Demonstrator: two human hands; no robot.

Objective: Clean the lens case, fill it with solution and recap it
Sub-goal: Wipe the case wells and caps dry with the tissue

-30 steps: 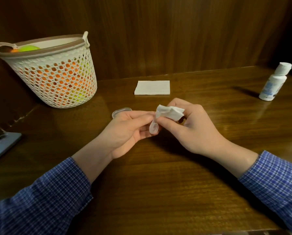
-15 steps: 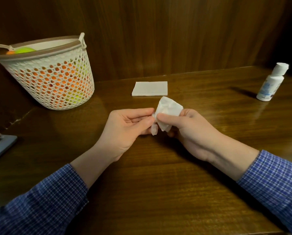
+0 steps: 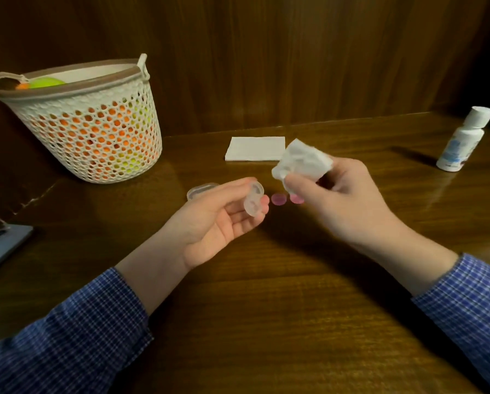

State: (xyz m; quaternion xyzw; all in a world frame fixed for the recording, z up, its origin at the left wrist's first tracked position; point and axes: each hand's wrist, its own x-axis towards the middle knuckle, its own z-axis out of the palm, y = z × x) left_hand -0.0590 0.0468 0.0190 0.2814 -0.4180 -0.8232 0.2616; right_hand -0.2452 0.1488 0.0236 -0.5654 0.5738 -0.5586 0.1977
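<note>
Lens case of clear plastic sits pinched in the left hand above the table; the right hand grips a crumpled white tissue. Wipe each well gently, holding the case steady.

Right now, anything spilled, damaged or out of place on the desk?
No spill or damage shows. The bottle stands upright and capped. Two pink caps lie loose on the table between the hands, as expected while the case is wiped.

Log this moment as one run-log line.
left hand: holds lens case | right hand: grips crumpled tissue, apart from case | solution bottle: capped, upright | step: wiping
</note>
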